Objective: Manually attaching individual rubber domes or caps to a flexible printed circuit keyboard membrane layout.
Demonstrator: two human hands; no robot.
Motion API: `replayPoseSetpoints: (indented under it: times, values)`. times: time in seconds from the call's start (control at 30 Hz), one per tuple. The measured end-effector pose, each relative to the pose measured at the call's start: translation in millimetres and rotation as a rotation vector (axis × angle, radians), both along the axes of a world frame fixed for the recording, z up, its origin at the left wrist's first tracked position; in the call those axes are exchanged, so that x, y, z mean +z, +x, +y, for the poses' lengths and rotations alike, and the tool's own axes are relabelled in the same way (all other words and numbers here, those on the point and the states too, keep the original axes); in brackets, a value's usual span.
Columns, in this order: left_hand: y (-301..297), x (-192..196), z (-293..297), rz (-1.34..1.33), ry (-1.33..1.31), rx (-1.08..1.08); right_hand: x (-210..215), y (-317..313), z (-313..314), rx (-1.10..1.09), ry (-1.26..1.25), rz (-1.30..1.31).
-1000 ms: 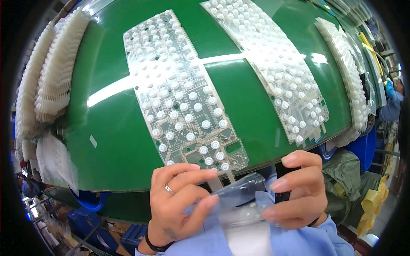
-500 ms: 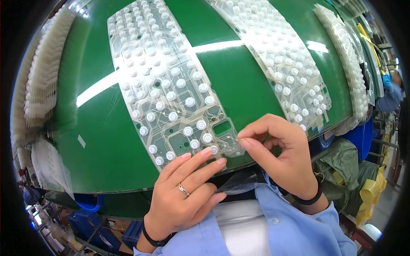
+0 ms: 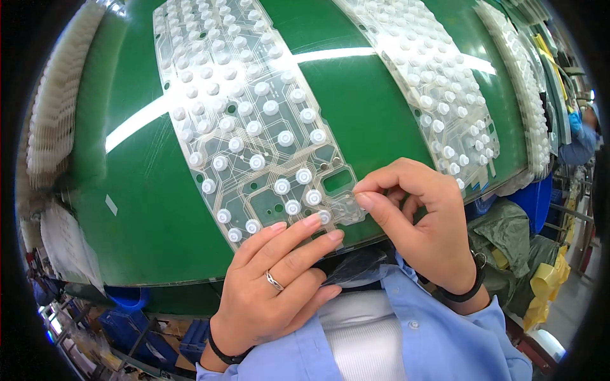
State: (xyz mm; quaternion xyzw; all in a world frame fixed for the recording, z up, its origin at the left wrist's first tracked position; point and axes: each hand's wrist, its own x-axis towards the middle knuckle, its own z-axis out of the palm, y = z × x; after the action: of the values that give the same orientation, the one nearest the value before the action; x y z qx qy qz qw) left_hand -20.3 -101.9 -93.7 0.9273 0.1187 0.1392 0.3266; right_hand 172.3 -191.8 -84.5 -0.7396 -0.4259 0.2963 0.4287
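A clear keyboard membrane sheet (image 3: 244, 120) with fine printed traces and rows of white rubber domes lies on the green tabletop (image 3: 356, 108). Across its near edge rests my left hand (image 3: 273, 286), fingers stretched out and fingertips on the sheet by the last domes. My right hand (image 3: 416, 222) pinches thumb and forefinger together at the sheet's near right corner, beside a rectangular cutout. Whatever is between those fingertips is too small to make out. A wrinkled clear patch (image 3: 348, 211) shows on the corner just left of the pinch.
A second domed membrane sheet (image 3: 438, 95) lies to the right. Stacks of similar sheets stand at the far left (image 3: 60, 101) and far right (image 3: 518, 82). Beyond the table's near edge are a blue bin (image 3: 541, 203) and a green plastic bag (image 3: 502, 232).
The near end of the membrane sheet has shifted slightly up and right in view. My right hand has moved up slightly, still pinching; my left hand stays on the near edge.
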Motion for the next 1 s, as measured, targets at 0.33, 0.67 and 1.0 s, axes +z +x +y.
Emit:
replayPoseSetpoints:
  times: [0.33, 0.67, 1.0]
  values:
    - [-1, -1, 0, 0.006, 0.004, -0.012, -3, 1, 0, 0.002, 0.009, -0.037]
    - [0, 0, -1, 0.026, 0.033, -0.019, -2, -1, 0, -0.014, 0.004, -0.032]
    - [2, -1, -2, 0.064, 0.085, -0.025, 2, 10, -6, 0.148, 0.017, -0.005]
